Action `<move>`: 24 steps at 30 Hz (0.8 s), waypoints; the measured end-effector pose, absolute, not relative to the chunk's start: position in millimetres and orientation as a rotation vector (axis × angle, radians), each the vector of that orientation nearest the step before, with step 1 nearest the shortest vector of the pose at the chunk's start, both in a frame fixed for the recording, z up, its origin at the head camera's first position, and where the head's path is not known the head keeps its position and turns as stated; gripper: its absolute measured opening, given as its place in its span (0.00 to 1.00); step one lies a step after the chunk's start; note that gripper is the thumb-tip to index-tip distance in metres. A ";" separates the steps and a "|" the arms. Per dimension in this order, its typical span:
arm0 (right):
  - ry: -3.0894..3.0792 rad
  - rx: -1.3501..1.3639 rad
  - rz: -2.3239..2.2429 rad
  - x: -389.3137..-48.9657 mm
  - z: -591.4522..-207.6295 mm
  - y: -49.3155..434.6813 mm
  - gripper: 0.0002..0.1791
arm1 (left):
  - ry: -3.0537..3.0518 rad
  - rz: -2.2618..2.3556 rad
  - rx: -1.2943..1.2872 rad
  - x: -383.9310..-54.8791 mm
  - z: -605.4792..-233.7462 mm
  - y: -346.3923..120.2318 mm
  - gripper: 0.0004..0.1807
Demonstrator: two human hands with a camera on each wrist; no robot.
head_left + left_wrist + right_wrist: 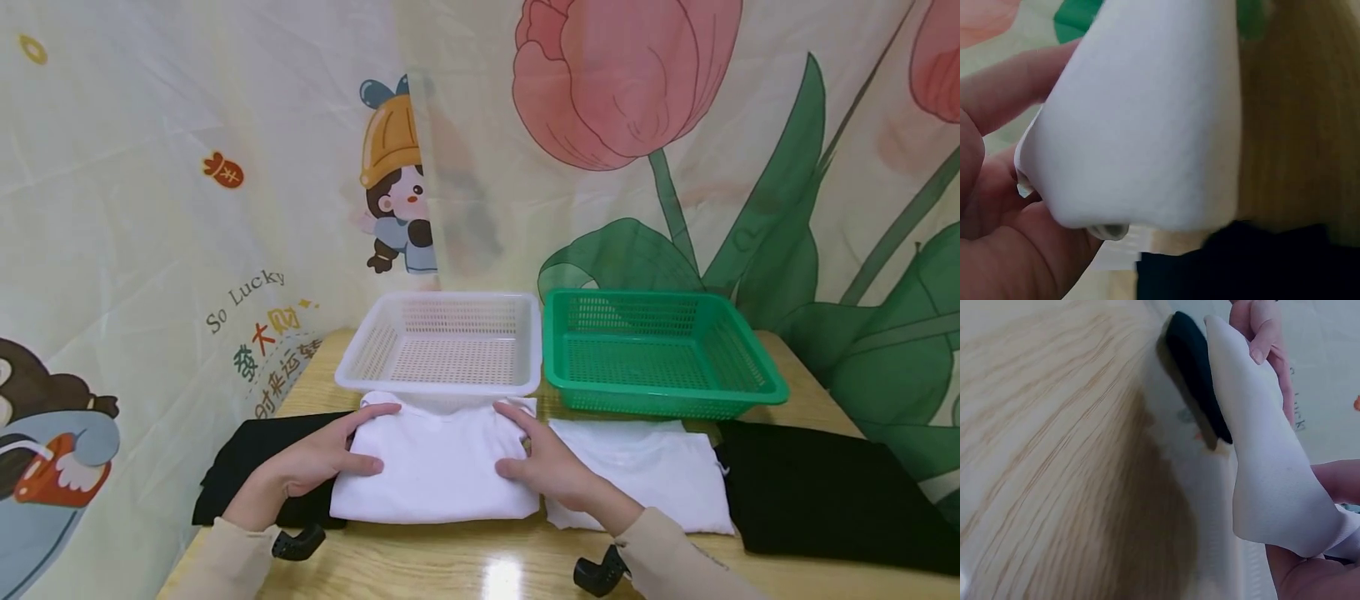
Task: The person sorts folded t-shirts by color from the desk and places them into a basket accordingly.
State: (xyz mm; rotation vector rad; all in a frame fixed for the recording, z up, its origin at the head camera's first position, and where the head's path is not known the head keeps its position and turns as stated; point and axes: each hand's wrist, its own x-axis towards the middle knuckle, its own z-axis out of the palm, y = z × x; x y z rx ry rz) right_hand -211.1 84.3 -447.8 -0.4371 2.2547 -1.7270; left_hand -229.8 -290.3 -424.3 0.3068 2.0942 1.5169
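Note:
Both hands hold a folded white shirt (442, 467) between them, raised off the table in front of the white basket (437, 390). My left hand (322, 454) grips its left side, thumb on the near face and the other fingers at its far edge. On the opposite side my right hand (551, 467) grips it the same way. From the left wrist, the shirt (1141, 125) hangs clear of the wood, partly covering the left hand (1016, 250). The right wrist view shows the shirt's folded edge (1272, 469) and the right hand (1310, 578) below it.
A green basket (675, 398) stands right of the white one, at the back of the wooden table (420, 558). Another folded white garment (645, 479) lies to the right, beside a black garment (832, 496). More black cloth (255, 458) lies on the left.

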 end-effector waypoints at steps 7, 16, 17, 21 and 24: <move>2.076 -0.511 -1.821 -201.8 -412.6 81.9 0.48 | 2.103 1.485 0.384 -221.4 -379.4 -303.1 0.49; 2.096 -0.539 -1.870 -218.4 -359.4 87.0 0.49 | 2.213 1.566 0.475 -238.1 -330.9 -306.4 0.48; 2.112 -0.540 -1.873 -222.2 -355.5 87.6 0.49 | 2.229 1.576 0.478 -242.3 -328.0 -305.0 0.48; 2.176 -0.527 -1.870 -240.5 -342.6 87.4 0.49 | 2.251 1.621 0.467 -262.7 -322.2 -295.5 0.49; 2.223 -0.503 -1.856 -255.2 -339.4 83.8 0.50 | 2.251 1.646 0.464 -278.8 -322.2 -289.5 0.51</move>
